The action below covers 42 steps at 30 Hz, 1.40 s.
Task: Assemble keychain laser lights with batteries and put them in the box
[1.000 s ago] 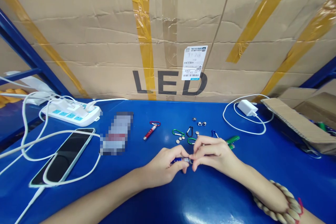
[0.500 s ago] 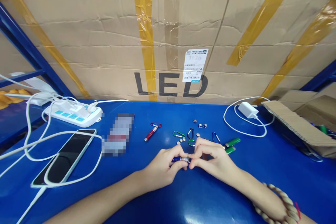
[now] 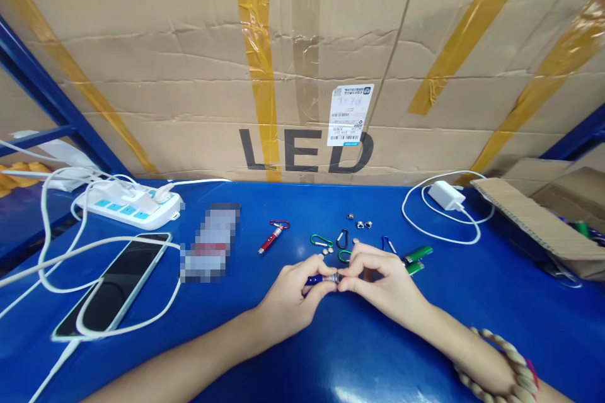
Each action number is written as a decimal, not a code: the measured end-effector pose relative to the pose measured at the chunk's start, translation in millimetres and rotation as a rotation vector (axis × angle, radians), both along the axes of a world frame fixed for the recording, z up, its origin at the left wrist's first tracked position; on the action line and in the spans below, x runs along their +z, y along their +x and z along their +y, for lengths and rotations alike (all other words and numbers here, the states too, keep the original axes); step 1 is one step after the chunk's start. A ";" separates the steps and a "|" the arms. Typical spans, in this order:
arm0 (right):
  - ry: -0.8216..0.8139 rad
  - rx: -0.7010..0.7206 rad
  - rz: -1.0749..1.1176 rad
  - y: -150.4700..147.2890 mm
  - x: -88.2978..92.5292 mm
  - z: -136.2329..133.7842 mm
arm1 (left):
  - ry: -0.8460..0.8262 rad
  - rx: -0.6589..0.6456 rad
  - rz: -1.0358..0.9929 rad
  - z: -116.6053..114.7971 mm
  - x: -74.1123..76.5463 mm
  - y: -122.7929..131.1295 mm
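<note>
A small blue mini flashlight (image 3: pixel 316 279) with a silver end lies level between my two hands, just above the table. My left hand (image 3: pixel 295 293) is closed around its blue body. At the silver end, the fingertips of my right hand (image 3: pixel 385 277) are pinched; whether a separate small part sits in them is hidden. Behind the hands lie a green carabiner (image 3: pixel 321 241), a black carabiner (image 3: pixel 342 239), a blue carabiner (image 3: pixel 388 244) and several button cells (image 3: pixel 328 250). Green flashlight bodies (image 3: pixel 418 256) rest beyond my right hand. A red flashlight (image 3: pixel 271 242) with a red carabiner lies to the left.
Several small silver caps (image 3: pixel 360 225) sit farther back. At left are a phone (image 3: pixel 116 283), looped white cables, a power strip (image 3: pixel 137 204) and a blurred-out packet (image 3: pixel 211 242). A white charger (image 3: pixel 445 196) and an open carton (image 3: pixel 534 220) stand right. A large cardboard box (image 3: pixel 198 88) walls the back.
Both hands keep their hold at the flashlight, with only slight finger movement at its silver end. The whole view has shifted a little.
</note>
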State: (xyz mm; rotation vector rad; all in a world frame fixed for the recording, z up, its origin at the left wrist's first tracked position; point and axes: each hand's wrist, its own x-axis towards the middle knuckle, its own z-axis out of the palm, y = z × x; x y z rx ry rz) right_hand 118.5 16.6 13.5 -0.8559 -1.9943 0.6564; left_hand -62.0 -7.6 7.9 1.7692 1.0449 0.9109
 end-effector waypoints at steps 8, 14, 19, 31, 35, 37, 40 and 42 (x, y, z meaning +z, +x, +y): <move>-0.045 0.019 0.009 2.4 4.4 3.4 | -0.067 0.010 -0.084 -1.9 1.2 1.6; -0.082 0.045 0.055 2.6 4.9 3.1 | -0.078 -0.006 -0.122 -0.6 3.6 2.0; -0.116 -0.087 -0.072 13.4 15.1 9.4 | -0.128 0.018 -0.221 3.1 2.5 1.7; -0.181 -0.753 -0.947 42.7 24.0 24.0 | -0.292 0.052 -0.301 7.6 5.5 3.7; -0.206 -0.730 -0.924 41.7 22.0 25.4 | -0.316 0.035 -0.234 8.7 7.1 3.5; -0.209 -0.712 -0.894 41.8 20.4 26.5 | -0.311 0.037 -0.223 9.7 7.6 3.4; -0.207 -0.691 -0.822 42.6 17.1 28.5 | -0.309 0.050 -0.219 10.1 9.0 3.9; -0.205 -0.662 -0.757 43.6 15.1 30.0 | -0.315 0.061 -0.221 9.6 10.0 4.5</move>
